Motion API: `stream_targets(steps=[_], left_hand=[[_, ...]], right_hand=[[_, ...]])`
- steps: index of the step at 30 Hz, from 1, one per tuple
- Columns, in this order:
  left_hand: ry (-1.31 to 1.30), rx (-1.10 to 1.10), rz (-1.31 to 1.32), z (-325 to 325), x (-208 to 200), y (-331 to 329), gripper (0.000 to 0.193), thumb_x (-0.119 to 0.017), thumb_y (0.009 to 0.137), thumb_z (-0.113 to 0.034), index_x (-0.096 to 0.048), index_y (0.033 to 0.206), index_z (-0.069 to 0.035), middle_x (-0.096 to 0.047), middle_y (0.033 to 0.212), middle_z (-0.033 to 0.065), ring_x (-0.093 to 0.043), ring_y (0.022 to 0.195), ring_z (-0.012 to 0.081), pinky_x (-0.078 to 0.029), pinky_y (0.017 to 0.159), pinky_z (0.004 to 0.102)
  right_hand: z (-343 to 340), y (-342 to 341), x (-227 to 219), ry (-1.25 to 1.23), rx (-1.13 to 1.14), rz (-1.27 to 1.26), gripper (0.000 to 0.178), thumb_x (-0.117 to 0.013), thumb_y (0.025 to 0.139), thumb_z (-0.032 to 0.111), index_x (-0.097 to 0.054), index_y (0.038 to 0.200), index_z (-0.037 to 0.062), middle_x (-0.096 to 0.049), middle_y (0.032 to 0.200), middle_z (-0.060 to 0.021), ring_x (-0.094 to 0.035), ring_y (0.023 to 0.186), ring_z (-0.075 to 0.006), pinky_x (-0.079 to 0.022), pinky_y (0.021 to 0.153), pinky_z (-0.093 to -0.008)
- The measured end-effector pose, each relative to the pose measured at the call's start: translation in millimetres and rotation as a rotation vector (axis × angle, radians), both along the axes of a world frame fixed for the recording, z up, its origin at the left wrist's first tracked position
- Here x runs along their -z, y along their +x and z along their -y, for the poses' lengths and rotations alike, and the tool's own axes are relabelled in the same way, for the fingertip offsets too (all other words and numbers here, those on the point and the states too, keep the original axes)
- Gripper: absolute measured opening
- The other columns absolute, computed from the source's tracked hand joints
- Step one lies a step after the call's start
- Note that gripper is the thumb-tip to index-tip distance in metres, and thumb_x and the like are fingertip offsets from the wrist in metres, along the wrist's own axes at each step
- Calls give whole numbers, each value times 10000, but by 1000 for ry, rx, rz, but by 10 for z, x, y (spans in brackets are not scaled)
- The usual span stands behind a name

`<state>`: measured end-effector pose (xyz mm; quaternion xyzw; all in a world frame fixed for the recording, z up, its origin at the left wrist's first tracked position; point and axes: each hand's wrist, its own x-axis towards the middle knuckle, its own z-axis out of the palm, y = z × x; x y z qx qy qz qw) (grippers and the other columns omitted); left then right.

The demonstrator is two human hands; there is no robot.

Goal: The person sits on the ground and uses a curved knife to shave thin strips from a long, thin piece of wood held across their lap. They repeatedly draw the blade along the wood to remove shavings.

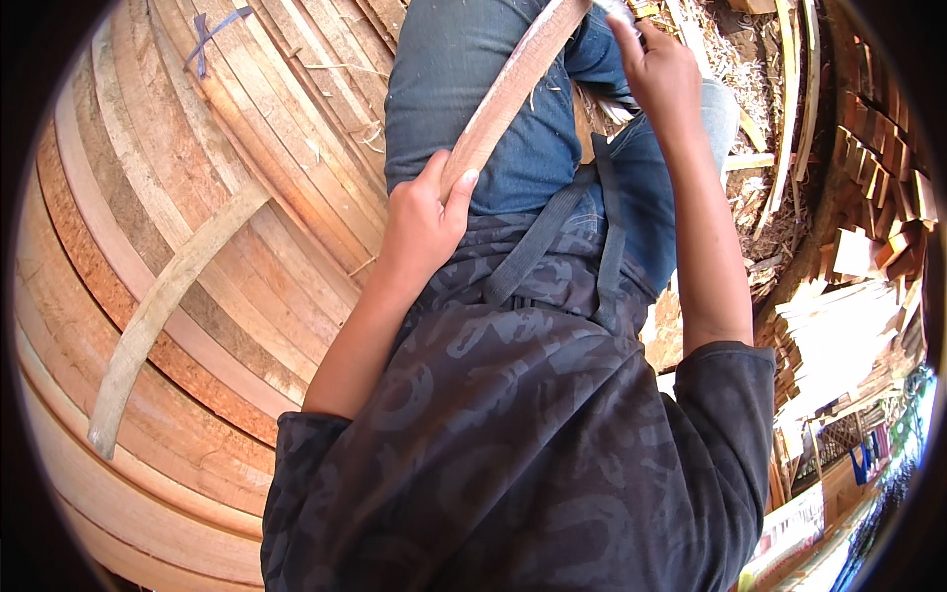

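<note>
A long wooden strip [513,94] slants up across my thighs, its far end running out at the top edge. My left hand [426,219] is closed around its lower end, thumb along the side. Near the upper part of the strip, at the top edge, my right hand [663,74] is closed on a pale, greyish thing [617,10]. Most of that thing lies outside the picture, so its kind cannot be told. It is close beside the strip; whether they touch is unclear.
Stacked wooden boards [197,296] fill the left side. A curved loose slat [163,301] lies across them, and a blue tie [207,41] is at the upper left. Wood shavings [755,89] cover the ground at the upper right. Cut wood pieces [873,187] are piled far right.
</note>
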<state>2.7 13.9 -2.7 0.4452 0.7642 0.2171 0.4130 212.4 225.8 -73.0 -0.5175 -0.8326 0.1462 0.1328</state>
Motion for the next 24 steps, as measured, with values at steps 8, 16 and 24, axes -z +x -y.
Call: stream_targets(steps=[8,16,24], left_hand=[[49,-5,7,31,48,-17,242,-591,960,-191,-599,1021,43,-500,555,65,-496,499,89,-386,465,277],[-27,-8,17,-41,-47,-23,310,-601,945,-239,-593,1016,62,-544,587,269,-618,576,420,-449,497,425],[-30,-3,5,-49,-117,26,247,-589,954,-221,-569,953,26,-554,603,256,-620,591,422,-447,505,435]], right_hand=[[202,-150,-147,-54,-252,-3,510,-579,910,546,-675,796,59,-627,642,-178,-628,614,-394,-502,568,-471],[-426,280,-155,-197,246,-138,600,-468,969,487,-670,748,-32,-595,621,-237,-589,560,-372,-443,559,-450],[514,218,31,-561,334,-294,558,-574,943,470,-628,738,-46,-534,547,-214,-530,496,-336,-442,545,-417]])
